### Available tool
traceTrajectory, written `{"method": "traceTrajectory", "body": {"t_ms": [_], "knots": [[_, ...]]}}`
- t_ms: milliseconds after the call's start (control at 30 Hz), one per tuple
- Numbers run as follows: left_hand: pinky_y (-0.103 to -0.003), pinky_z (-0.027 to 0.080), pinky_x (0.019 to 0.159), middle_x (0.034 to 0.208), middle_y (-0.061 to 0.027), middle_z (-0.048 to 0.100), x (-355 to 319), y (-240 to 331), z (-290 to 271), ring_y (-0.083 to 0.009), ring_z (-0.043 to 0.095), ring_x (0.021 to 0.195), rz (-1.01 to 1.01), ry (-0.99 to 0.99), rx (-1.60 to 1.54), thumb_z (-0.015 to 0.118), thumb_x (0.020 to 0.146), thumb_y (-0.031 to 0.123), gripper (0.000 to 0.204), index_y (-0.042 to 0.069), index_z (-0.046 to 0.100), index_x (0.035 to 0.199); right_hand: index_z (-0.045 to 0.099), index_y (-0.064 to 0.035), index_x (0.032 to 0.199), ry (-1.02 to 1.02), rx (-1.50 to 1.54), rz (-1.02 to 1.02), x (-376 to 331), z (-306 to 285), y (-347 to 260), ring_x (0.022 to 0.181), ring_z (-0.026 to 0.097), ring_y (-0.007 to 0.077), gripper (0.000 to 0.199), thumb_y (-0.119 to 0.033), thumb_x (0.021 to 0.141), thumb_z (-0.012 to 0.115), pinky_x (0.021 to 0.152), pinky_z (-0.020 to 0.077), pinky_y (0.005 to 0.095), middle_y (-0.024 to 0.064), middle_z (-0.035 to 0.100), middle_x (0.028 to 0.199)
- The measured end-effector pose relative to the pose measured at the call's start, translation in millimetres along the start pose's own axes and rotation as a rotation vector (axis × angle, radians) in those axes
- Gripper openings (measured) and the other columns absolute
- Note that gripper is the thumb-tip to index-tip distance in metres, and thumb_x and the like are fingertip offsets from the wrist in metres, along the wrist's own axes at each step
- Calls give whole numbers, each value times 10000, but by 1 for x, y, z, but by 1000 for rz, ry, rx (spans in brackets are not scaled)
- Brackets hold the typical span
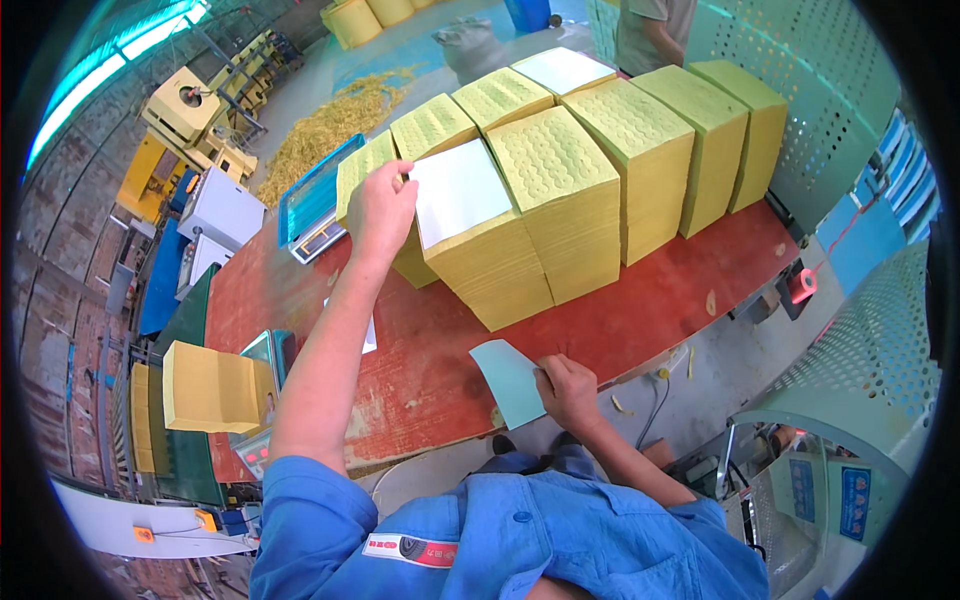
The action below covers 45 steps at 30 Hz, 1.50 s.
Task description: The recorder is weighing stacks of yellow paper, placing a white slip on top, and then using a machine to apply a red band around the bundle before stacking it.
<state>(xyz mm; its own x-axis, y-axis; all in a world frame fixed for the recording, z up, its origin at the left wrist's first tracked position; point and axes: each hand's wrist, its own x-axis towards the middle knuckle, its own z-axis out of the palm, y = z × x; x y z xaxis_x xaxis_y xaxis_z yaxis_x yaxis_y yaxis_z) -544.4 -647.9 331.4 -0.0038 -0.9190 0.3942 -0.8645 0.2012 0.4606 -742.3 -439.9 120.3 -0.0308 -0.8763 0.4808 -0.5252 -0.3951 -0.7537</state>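
Stacks of yellow embossed paper point(555, 160) stand close together on the red table point(400, 410). On top of the near stack lies a white sheet point(462, 193). My left hand point(382, 212) reaches to its far left corner, fingers curled with the tips closed at the sheet's edge. Over the near edge of the table, my right hand point(570, 392) pinches a light blue-green sheet point(509, 383) by its right side. A second white sheet point(563, 70) covers a stack farther back.
A blue tray scale point(318, 215) sits left of the stacks. Nearer me on the left, a yellow paper block point(215, 388) rests on another scale point(262, 400). A perforated green panel point(790, 110) stands at the right. Another person point(652, 30) is behind the stacks; yellow scraps point(335, 125) cover the floor.
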Motion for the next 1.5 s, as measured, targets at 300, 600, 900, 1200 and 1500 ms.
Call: {"method": "traceTrajectory", "body": {"t_ms": [300, 600, 900, 1200, 1500], "knots": [[-388, 464, 916, 1071, -182, 641, 38, 22, 37, -321, 607, 1009, 381, -149, 66, 546, 917, 180, 278, 2, 660, 1097, 583, -35, 840, -11, 79, -12, 3, -5, 1, 622, 601, 297, 132, 16, 723, 614, 553, 484, 384, 121, 573, 696], [-438, 476, 907, 1045, -184, 638, 26, 9, 70, -337, 600, 994, 504, -167, 293, 379, 965, 215, 337, -10, 622, 1024, 588, -22, 879, -84, 262, 69, -1, -14, 10, 663, 615, 298, 120, -8, 761, 588, 609, 487, 377, 144, 583, 722], [-405, 435, 966, 1185, -193, 617, -30, 13, 40, -338, 568, 1114, 532, -284, 122, 450, 962, 220, 343, 0, 598, 1179, 620, -35, 975, -38, 1269, 715, -85, -31, 1, 856, 609, 120, 119, -72, 865, 595, 774, 472, 273, 24, 655, 923], [-410, 385, 1047, 1318, -188, 541, -156, 20, -59, -350, 513, 1222, 976, -531, -221, 509, 909, 91, 351, -1, 560, 1244, 586, -52, 1048, 191, 1577, 981, -135, 33, -57, 991, 626, 214, 209, -71, 840, 585, 884, 499, 372, 87, 647, 1028], [-373, 332, 1091, 1370, -232, 481, -157, -27, -71, -370, 454, 1273, 599, -569, -209, 485, 981, 236, 470, -4, 439, 1382, 621, -53, 916, 343, 1423, 954, -127, 51, -114, 769, 632, 185, 137, -32, 785, 588, 704, 521, 343, 55, 631, 839]]}}
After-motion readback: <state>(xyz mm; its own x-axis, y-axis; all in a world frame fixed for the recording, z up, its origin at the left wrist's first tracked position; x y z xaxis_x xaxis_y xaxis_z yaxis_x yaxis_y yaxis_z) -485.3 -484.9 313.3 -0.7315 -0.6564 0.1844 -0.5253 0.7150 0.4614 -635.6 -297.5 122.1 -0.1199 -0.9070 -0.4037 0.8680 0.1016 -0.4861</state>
